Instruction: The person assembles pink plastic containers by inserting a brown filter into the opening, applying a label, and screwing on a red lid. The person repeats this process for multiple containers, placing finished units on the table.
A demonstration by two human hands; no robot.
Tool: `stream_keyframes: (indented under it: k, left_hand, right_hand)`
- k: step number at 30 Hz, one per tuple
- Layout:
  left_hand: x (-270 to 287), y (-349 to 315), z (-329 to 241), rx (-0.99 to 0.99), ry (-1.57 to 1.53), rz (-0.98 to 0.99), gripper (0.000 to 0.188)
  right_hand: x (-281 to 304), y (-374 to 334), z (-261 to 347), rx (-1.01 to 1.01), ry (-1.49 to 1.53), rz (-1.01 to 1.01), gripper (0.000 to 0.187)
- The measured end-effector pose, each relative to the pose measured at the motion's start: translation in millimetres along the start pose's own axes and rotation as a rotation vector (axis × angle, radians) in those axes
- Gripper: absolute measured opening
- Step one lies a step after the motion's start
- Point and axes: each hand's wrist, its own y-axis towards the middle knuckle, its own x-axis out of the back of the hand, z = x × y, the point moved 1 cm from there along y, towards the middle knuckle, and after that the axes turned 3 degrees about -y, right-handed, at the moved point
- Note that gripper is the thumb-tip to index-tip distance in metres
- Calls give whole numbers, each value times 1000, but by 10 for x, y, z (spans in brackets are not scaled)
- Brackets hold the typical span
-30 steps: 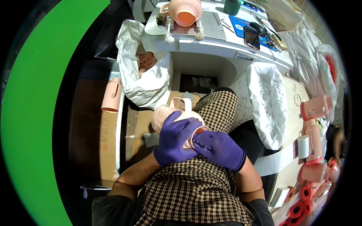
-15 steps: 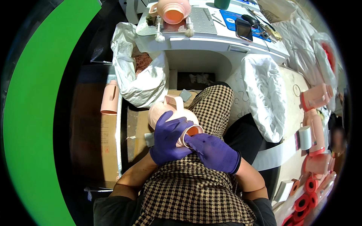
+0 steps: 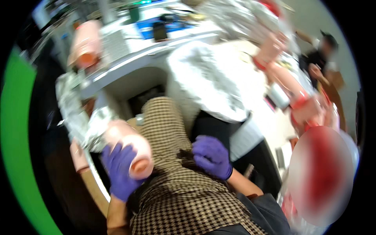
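My left hand (image 3: 122, 170), in a purple glove, is closed round the side of a pink plastic flask (image 3: 138, 147). The flask lies tilted by my left thigh, its round orange-toned mouth facing me. My right hand (image 3: 212, 158), also gloved in purple, is apart from the flask and above my lap. Its fingers are curled in, and blur hides whether anything is in them. Under both hands spreads a brown-and-black checked apron (image 3: 184, 196). A dark patch (image 3: 186, 156) shows on it beside the right hand, too smeared to name.
Ahead, a white workbench (image 3: 156, 49) carries another pink flask (image 3: 88, 43), a blue mat and a phone (image 3: 159, 31). A white sack (image 3: 207, 78) stands front right, a second (image 3: 70, 105) at left. Several pink flasks (image 3: 288, 80) crowd the right side. A person (image 3: 323, 58) sits far right.
My view has swung to the right. The right hand has come away from the flask's mouth, while the left has carried the flask leftward and still holds it.
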Motion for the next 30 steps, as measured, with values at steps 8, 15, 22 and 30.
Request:
stream_keyframes:
  k: [8, 15, 22, 30]
  left_hand:
    - [-801, -650, -57, -1671, 1031, 100, 69]
    - [-934, -893, -22, -1451, 1316, 23, 87]
    - [-834, -941, -165, -1255, 1398, 33, 89]
    - [-861, -614, -64, -1410, 599, 249, 63]
  right_hand:
    - [2313, -1134, -1361, -494, -769, -597, 14]
    - [2338, -892, -2365, -335, -1052, -281, 26]
    - [1864, -962, -1653, -418, -836, -142, 24]
    - [1872, -845, -1819, -472, -763, -407, 19]
